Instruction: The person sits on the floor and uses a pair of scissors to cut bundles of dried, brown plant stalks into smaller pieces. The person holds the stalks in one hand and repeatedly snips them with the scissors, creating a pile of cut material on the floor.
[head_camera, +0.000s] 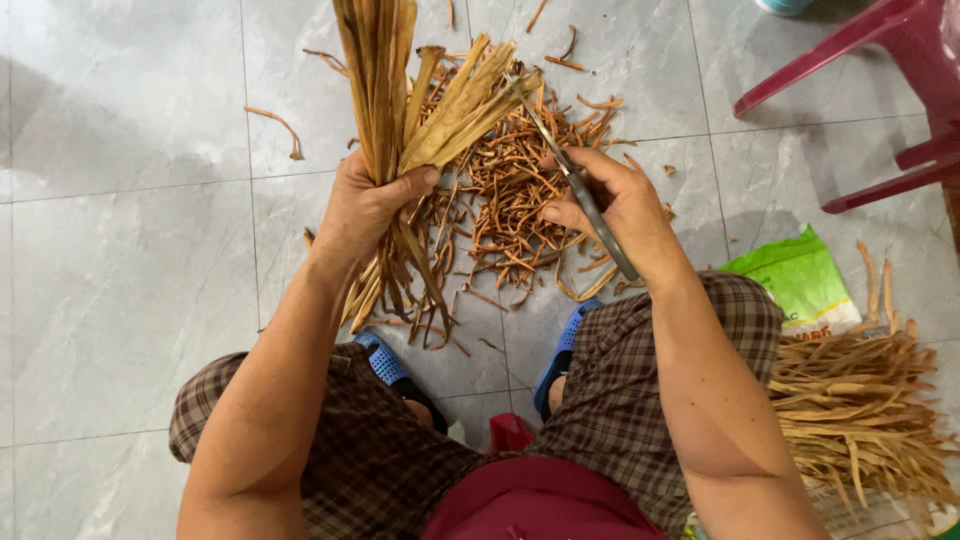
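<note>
Seen from above, a seated person works over a floor (120, 300) of large, glossy grey tiles with thin grout lines.

The left hand (362, 205) grips a bundle (385, 90) of dried, flat, strap-like leaves, tan to golden brown, fibrous and stiff with lengthwise grain. The fingers wrap tightly around the bundle's middle, thumb across the front. The bundle's long axis runs nearly straight up and down in the view: most of it rises past the top edge, while thinner, frayed ends hang below the fist toward the knees. A few leaves splay away from the top toward the upper right.

The right hand (610, 200) holds scissors (570, 170) with slim grey metal blades. The fingers are closed around the handles, which are mostly hidden in the palm. The blades point up and left, their tips meeting the splayed leaves; how far apart the blades stand cannot be told.

Between the hands, on the floor, lies a heap of trimmings (515, 190): narrow, curled, orange-brown slivers tangled together, with strays scattered farther out.

At the lower right a second pile of leaves (860, 410) lies fanned out on the floor, beside a green and white woven sack (800, 275). A dark red plastic chair (890, 60) stands at the upper right. The person wears brown checked shorts (640, 400) and blue sandals (385, 362).
</note>
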